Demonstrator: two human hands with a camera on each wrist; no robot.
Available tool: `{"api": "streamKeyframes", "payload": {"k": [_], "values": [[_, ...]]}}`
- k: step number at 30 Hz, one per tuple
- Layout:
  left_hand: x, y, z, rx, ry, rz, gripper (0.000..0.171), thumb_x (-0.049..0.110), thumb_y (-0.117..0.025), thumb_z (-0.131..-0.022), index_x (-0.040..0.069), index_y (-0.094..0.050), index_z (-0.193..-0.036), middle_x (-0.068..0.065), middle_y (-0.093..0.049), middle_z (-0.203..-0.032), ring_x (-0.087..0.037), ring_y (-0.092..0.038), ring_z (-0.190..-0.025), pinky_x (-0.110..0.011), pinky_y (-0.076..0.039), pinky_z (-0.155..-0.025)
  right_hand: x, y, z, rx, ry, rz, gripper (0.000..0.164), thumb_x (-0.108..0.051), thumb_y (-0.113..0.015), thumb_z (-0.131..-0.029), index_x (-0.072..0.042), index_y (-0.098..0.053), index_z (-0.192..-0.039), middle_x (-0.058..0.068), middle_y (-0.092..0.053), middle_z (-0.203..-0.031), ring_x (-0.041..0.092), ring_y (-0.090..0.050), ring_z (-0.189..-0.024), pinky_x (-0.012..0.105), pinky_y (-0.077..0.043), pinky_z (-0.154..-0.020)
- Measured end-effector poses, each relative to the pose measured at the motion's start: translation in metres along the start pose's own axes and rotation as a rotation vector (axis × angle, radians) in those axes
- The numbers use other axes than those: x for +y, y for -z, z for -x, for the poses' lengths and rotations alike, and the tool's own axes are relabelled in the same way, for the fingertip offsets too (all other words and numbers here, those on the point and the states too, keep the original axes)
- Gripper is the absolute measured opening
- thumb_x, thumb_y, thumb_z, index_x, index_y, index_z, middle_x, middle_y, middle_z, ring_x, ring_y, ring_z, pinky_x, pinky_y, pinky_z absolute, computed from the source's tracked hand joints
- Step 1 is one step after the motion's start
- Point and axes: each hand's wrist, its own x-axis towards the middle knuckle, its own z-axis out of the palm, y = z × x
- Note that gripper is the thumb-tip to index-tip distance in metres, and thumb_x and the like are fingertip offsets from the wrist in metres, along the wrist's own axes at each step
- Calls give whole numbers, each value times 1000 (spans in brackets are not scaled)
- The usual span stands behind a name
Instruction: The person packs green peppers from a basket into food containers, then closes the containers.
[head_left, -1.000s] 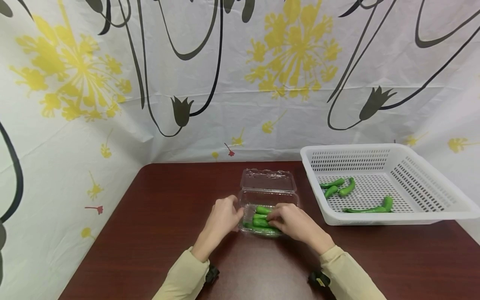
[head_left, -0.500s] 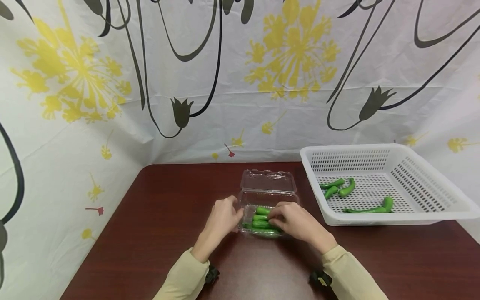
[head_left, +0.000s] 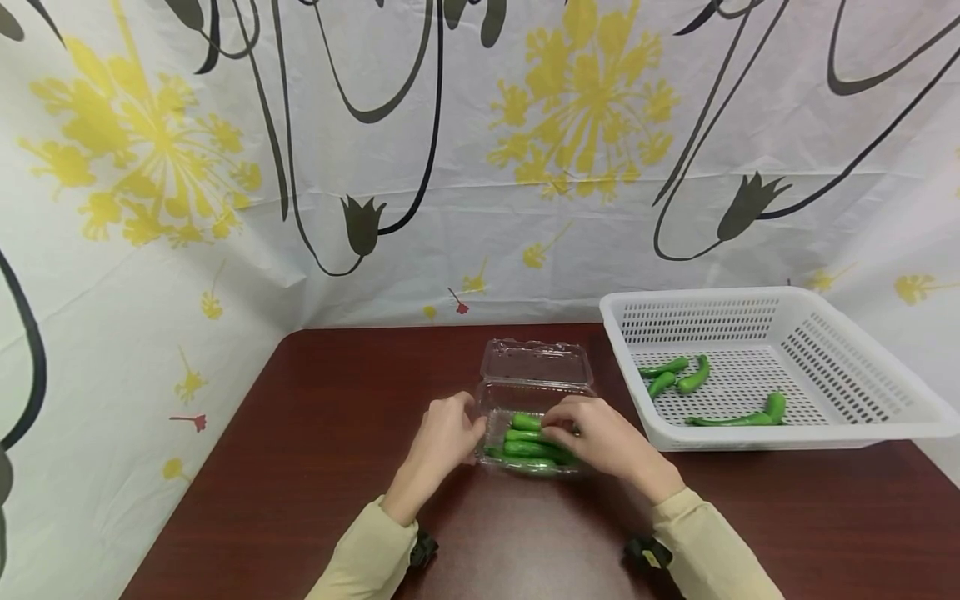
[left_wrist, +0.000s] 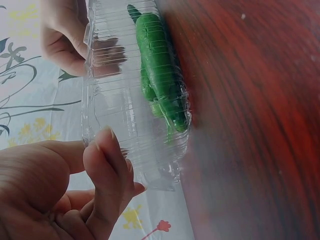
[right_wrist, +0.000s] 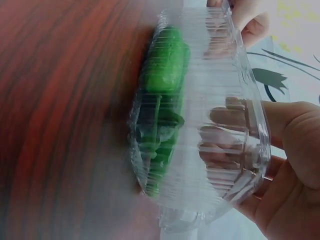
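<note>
A clear plastic clamshell box (head_left: 536, 364) lies on the table with its lid folded back. Inside are several green chili peppers (head_left: 528, 450), laid side by side. My left hand (head_left: 446, 429) pinches the box's left rim; the left wrist view shows its thumb (left_wrist: 105, 150) at the rim corner. Over the box's right end is my right hand (head_left: 603, 437), covering the ends of some peppers. In the right wrist view its loosely bent fingers (right_wrist: 222, 142) show through the ribbed wall, above the peppers (right_wrist: 165, 65), with nothing between them.
To the right stands a white perforated plastic basket (head_left: 806, 433) holding a few green chili peppers (head_left: 738, 419). The dark red-brown table (head_left: 360, 392) meets a patterned cloth (head_left: 465, 225) hung at its back and sides.
My right hand has slid slightly right and up over the box, showing more of the peppers. The left hand stays at the left rim, and the basket's peppers have not moved.
</note>
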Motion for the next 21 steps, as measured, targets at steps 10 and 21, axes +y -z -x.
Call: {"api": "streamKeyframes", "payload": {"k": [10, 21], "values": [[1, 1, 0, 0, -4, -1, 31, 3, -68, -91, -11, -63, -118, 0, -59, -60, -4, -57, -37, -23, -51, -47, 3, 7, 2, 38, -21, -7, 8, -9, -75, -90, -10, -77, -98, -5, -71, -94, 10, -66, -86, 34, -56, -77], [1, 1, 1, 1, -15, 1, 30, 3, -68, -91, -11, -63, -117, 0, -60, -60, -4, -57, -37, -23, -50, -46, 6, 15, 5, 82, -39, 29, 10, -10, -75, -90, -12, -77, -101, -1, -70, -99, 15, -67, -91, 38, -56, -79]]}}
